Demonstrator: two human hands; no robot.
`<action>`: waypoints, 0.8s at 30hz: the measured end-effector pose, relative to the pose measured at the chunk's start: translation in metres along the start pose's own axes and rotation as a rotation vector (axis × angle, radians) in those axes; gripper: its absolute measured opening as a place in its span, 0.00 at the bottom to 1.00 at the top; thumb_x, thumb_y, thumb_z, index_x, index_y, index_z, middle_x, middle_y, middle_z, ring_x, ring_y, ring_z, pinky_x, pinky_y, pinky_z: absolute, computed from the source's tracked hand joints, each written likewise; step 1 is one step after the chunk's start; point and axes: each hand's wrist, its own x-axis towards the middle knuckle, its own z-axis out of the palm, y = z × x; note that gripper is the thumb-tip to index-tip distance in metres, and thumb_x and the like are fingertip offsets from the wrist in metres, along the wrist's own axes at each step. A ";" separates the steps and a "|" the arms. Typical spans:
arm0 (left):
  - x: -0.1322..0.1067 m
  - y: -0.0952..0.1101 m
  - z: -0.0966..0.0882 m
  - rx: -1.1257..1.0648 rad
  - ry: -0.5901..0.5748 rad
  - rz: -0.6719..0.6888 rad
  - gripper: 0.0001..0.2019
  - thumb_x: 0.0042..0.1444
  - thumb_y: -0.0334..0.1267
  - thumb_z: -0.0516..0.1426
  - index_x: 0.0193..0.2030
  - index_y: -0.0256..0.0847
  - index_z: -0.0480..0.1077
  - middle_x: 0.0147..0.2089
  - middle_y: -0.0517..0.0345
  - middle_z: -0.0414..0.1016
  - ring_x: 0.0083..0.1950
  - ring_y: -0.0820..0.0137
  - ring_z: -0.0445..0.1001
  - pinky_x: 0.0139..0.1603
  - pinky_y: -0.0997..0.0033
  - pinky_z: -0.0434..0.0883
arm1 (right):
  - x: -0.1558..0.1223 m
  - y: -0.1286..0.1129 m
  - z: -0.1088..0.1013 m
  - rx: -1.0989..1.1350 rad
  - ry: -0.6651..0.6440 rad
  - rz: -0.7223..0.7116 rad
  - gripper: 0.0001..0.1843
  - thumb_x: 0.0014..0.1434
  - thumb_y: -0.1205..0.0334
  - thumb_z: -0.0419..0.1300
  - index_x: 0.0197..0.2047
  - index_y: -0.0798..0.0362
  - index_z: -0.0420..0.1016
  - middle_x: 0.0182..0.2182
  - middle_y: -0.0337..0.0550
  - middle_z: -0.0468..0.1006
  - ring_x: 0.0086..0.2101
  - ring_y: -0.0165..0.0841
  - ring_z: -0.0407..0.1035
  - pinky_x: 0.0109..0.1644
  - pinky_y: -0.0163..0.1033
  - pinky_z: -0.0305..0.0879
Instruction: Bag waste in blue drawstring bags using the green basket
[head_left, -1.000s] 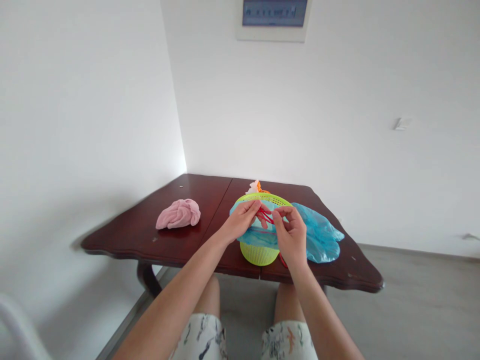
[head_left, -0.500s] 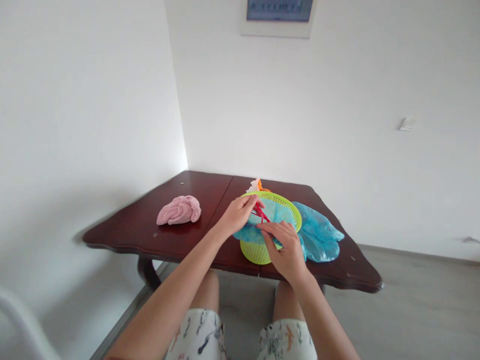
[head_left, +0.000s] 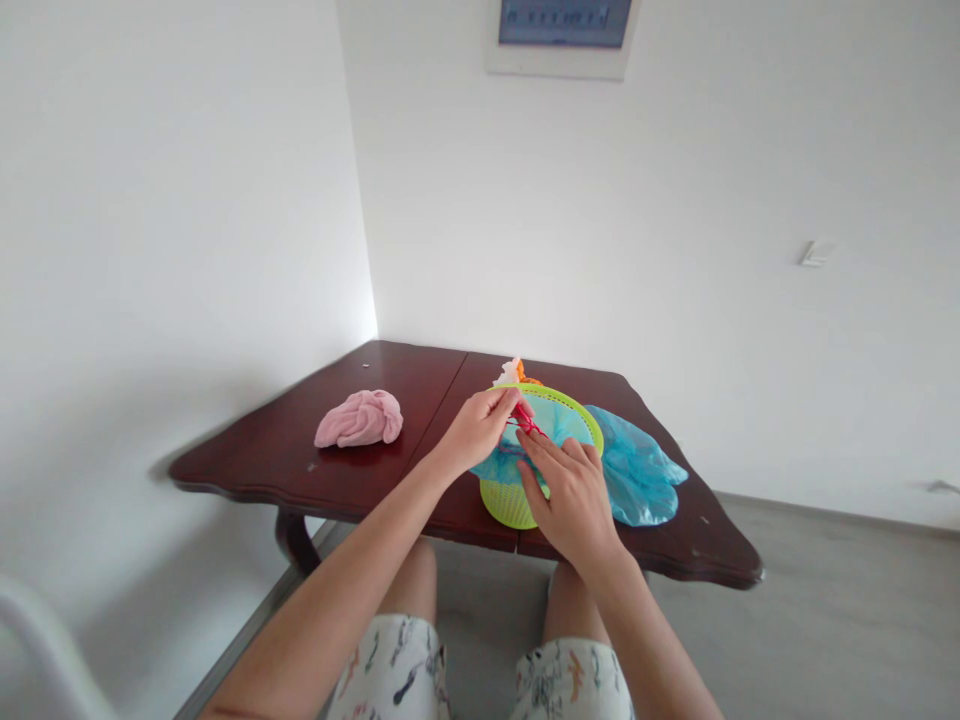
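A lime-green plastic basket (head_left: 510, 500) stands near the front edge of the dark wooden table (head_left: 360, 480), lined with a blue plastic bag (head_left: 637, 470) that spills out to the right. My left hand (head_left: 480, 428) pinches a red drawstring (head_left: 527, 420) of the bag above the basket's near rim. My right hand (head_left: 574, 490) lies over the basket's front with fingers stretched out, their tips touching the red string.
A crumpled pink cloth (head_left: 360, 420) lies on the table's left half. Something orange and white (head_left: 511, 373) pokes up behind the basket. White walls meet in a corner behind the table; a framed panel (head_left: 562, 30) hangs high up. Grey floor lies to the right.
My right hand let go of the red string, dropped to the basket's front, then slid its fingers up toward the string. My left hand kept its pinch.
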 end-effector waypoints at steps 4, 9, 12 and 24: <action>-0.004 0.003 0.001 -0.047 -0.051 -0.065 0.34 0.81 0.68 0.53 0.48 0.39 0.85 0.31 0.58 0.76 0.25 0.71 0.68 0.26 0.72 0.65 | 0.001 -0.004 0.002 -0.074 -0.059 0.042 0.26 0.87 0.52 0.55 0.77 0.55 0.78 0.72 0.56 0.84 0.56 0.53 0.80 0.61 0.61 0.70; -0.008 0.001 -0.001 0.064 -0.085 -0.134 0.30 0.84 0.62 0.51 0.52 0.41 0.86 0.29 0.59 0.79 0.22 0.71 0.72 0.28 0.72 0.67 | -0.001 -0.007 0.013 -0.101 -0.077 0.077 0.25 0.86 0.52 0.55 0.75 0.54 0.78 0.69 0.61 0.85 0.56 0.57 0.81 0.59 0.61 0.71; -0.008 -0.002 0.000 0.085 -0.057 -0.114 0.29 0.84 0.62 0.50 0.54 0.42 0.84 0.31 0.59 0.81 0.22 0.71 0.74 0.28 0.72 0.67 | -0.002 -0.008 0.017 -0.112 -0.050 0.079 0.27 0.85 0.53 0.55 0.79 0.54 0.73 0.78 0.64 0.76 0.56 0.57 0.81 0.59 0.61 0.72; -0.002 -0.007 0.003 -0.021 -0.176 -0.130 0.30 0.74 0.70 0.62 0.45 0.41 0.77 0.32 0.59 0.76 0.26 0.71 0.69 0.29 0.71 0.64 | -0.004 -0.008 0.009 -0.138 -0.103 0.051 0.30 0.85 0.54 0.55 0.82 0.58 0.68 0.79 0.68 0.74 0.58 0.58 0.81 0.62 0.63 0.73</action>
